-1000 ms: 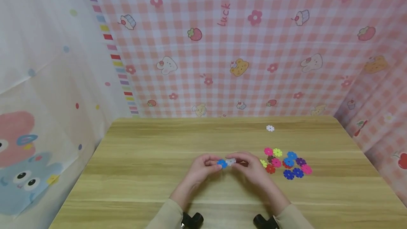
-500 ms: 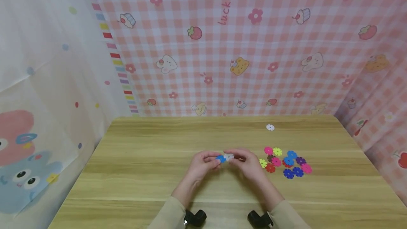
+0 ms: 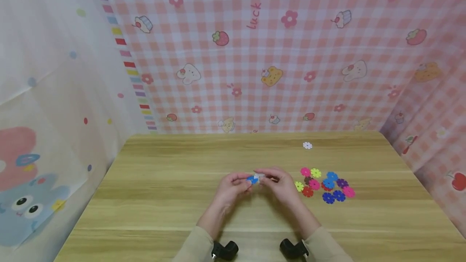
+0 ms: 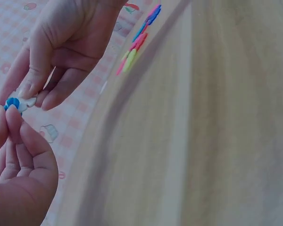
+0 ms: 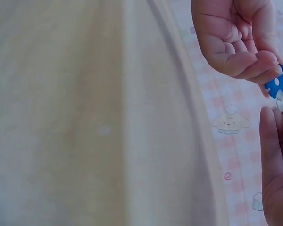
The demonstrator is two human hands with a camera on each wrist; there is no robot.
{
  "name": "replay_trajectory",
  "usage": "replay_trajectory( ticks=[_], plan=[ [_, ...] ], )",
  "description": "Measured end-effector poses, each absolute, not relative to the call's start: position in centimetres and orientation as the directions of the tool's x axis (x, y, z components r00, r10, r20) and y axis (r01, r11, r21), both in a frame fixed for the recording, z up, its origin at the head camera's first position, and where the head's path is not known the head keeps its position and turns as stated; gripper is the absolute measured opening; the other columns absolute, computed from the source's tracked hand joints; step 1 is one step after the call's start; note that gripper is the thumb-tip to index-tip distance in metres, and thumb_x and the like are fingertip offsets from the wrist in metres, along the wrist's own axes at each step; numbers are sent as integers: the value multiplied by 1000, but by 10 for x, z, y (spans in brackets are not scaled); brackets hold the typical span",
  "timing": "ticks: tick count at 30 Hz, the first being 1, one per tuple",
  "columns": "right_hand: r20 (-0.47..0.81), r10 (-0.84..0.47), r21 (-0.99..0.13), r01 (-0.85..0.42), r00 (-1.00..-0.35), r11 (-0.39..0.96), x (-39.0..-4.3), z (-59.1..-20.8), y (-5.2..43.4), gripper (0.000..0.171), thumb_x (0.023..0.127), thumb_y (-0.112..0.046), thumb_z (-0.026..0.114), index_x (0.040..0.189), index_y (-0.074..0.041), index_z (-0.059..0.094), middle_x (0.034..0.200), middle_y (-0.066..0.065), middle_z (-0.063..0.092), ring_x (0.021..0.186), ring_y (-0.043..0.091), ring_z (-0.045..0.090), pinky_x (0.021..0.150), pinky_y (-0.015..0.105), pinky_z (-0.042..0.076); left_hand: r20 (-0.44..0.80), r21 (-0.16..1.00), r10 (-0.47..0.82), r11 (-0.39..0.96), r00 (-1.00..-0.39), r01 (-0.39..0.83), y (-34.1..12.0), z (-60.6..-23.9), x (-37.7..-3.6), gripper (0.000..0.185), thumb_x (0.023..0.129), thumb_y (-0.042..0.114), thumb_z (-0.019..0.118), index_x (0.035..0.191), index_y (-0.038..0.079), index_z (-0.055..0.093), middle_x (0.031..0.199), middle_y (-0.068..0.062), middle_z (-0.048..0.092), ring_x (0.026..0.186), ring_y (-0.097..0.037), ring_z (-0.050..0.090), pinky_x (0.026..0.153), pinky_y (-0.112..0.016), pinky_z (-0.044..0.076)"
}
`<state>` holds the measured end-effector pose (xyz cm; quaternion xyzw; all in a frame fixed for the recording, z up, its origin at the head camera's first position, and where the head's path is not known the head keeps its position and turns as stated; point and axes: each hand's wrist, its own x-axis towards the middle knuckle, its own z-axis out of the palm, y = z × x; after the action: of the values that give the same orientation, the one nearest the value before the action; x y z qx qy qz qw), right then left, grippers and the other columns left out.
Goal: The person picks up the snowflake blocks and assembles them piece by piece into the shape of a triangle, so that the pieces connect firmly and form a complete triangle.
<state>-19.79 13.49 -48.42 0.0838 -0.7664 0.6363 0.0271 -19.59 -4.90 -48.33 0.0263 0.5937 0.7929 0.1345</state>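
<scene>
The person's left hand (image 3: pixel 230 189) pinches a blue slotted disc (image 3: pixel 251 180) between thumb and fingers; the right hand (image 3: pixel 281 186) pinches a white slotted disc (image 4: pixel 29 102) likewise; both discs are located between the two hands, above the table (image 3: pixel 164 197). The governing relation is rim to rim: the white disc lies on the right of the blue disc, the pair forming a short line that runs from one set of fingertips to the other; the rims meet, but whether the slots interlock cannot be told; the loose coloured discs (image 3: pixel 329 198) lie to the right, nearer the right hand.
</scene>
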Motion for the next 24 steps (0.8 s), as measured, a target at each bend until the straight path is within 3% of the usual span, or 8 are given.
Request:
replay_trajectory(
  ticks=[5, 9, 16, 24],
  plan=[
    [146, -122, -980, -160, -982, 116, -199, -482, 138, 27, 90, 4, 67, 117, 2, 69, 103, 14, 67, 87, 16, 65, 78, 29, 57, -95, 958, 260, -240, -961, -159, -52, -476, -197, 28, 89, -12, 62, 116, -19, 56, 86, -5, 67, 79, -15, 66, 83, -33, 57],
    [143, -119, -982, -156, -983, 106, -199, -483, 139, 24, 91, 2, 68, 114, 6, 68, 98, 15, 68, 86, 15, 64, 79, 30, 57, -83, 981, 252, -148, -964, -123, -55, -473, -196, 28, 88, -9, 67, 113, -15, 58, 87, -6, 67, 80, -15, 65, 83, -34, 57],
    [105, -83, -982, -117, -991, 145, -197, -483, 137, 15, 87, 0, 73, 101, 5, 69, 92, 12, 69, 82, 16, 64, 77, 27, 55, 75, 967, 230, 222, -970, 127, -54, -469, -197, 31, 82, 11, 81, 107, 0, 68, 96, -5, 66, 85, -15, 60, 76, -27, 53],
    [70, -80, -991, -78, -994, 104, -196, -484, 139, 12, 90, 2, 70, 100, 8, 67, 91, 13, 69, 81, 17, 68, 77, 34, 58, 251, 886, 209, 343, -945, 311, -45, -470, -196, 22, 77, 10, 83, 96, 4, 73, 90, -2, 66, 75, -10, 56, 65, -22, 50]
  ],
)
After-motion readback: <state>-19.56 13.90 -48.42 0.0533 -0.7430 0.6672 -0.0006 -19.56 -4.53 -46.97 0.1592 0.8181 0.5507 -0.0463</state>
